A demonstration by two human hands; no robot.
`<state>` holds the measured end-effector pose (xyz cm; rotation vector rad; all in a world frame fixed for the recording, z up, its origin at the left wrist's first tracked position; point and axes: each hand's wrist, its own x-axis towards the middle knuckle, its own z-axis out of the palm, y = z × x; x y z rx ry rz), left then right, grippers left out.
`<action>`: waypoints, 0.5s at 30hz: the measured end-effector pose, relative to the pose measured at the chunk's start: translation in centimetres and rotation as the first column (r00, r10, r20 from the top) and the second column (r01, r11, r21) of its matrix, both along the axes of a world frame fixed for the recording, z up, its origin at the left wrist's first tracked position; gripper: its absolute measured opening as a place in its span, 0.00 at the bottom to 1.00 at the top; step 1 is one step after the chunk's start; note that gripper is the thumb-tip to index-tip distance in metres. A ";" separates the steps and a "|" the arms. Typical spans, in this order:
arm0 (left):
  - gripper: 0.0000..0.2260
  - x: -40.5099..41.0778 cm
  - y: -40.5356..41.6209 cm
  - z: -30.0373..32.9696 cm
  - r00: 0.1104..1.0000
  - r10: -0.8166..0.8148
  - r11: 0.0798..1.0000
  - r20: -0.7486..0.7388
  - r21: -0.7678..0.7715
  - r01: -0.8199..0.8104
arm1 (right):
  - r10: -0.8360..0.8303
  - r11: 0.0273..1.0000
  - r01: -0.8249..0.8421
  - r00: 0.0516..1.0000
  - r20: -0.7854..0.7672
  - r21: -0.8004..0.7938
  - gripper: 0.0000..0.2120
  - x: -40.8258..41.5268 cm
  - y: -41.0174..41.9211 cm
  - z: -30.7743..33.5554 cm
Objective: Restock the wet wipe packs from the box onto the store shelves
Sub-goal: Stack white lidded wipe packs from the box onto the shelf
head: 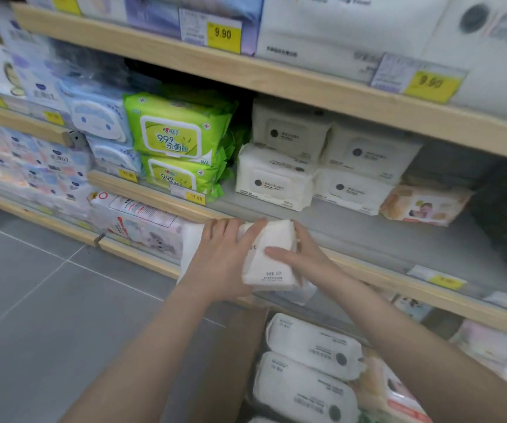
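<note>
Hands first: the left hand (224, 257) and right hand (304, 254) both clasp one white wet wipe pack (269, 254), fingers curled round its sides, thumb of the right lying across the front; it hangs in the air just in front of the wooden lip of the middle shelf (368, 236), above the cardboard box (240, 346) where more white packs (310, 361) lie stacked. My guess is the step is getting this one up beside the white packs on the shelf (276, 178), which sit two high with their lids facing out; there's bare grey shelf in front of them, so I'd lift it clear of the lip, turn it so the flap lid faces the aisle like the rest, and set it square against the front row rather than shoving, since the soft packs behind could slump or tip; keeping both hands on until it sits flat seems wise. As for writing: the green packs (176, 135) read "999" with Chinese characters and an "80" at a corner; yellow price tags read 9.90 (223, 33) on the top shelf and 11.90 (195, 197) under the green ones; the print on the held pack is too small and blurry to read properly, just a few small characters near the bottom edge; the white shelf packs have a dark round dot and text I can't make out.
</note>
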<state>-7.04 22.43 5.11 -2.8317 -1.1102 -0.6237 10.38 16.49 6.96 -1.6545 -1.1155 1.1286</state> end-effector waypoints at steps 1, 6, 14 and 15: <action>0.45 0.4 -0.6 0.2 1.000 -0.022 1.000 0.009 0.010 0.022 | -0.031 0.999 0.032 0.998 -0.052 0.004 0.27 0.1 -0.7 0.1; 0.50 1.8 -2.7 1.4 0.996 -0.086 0.992 0.001 -0.091 0.085 | -0.200 0.976 0.213 0.962 -0.187 0.047 0.34 1.4 -4.0 1.1; 0.54 1.0 -1.5 2.6 0.748 0.488 0.354 0.449 -0.886 0.301 | -0.189 0.969 0.224 0.946 -0.264 0.107 0.41 4.8 -8.3 2.9; 0.50 1.2 -1.7 2.4 0.737 0.509 0.242 0.445 -0.895 0.374 | -0.184 0.969 0.221 0.943 -0.276 0.107 0.41 4.9 -8.7 3.0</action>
